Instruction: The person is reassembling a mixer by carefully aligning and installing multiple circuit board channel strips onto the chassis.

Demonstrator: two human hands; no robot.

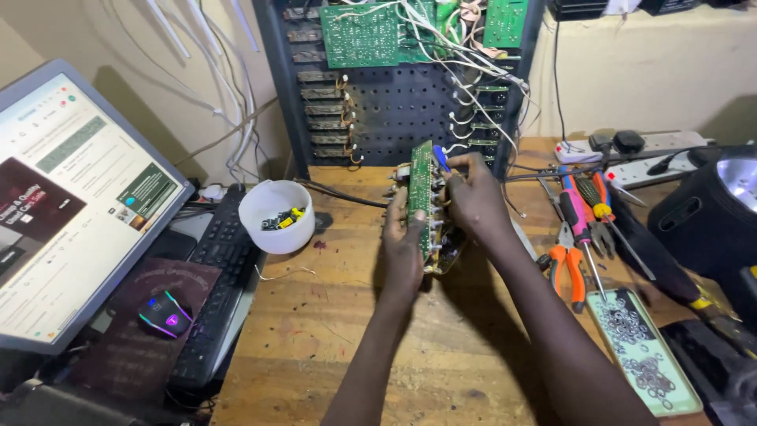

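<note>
My left hand [404, 251] grips a green circuit board [423, 192], held on edge above the wooden workbench [331, 331]. On the board's right side my right hand [473, 197] holds a small tool with a blue handle [441, 158] against it. Behind the board stands a black perforated chassis [394, 102] with more green boards and white wires.
A white bowl [276, 217] with small parts sits to the left. A monitor [71, 197], keyboard [217, 276] and mouse [164, 312] fill the left side. Screwdrivers and orange pliers [569, 268] lie to the right, beside a green tray of small rings [643, 351] and power strips [631, 154].
</note>
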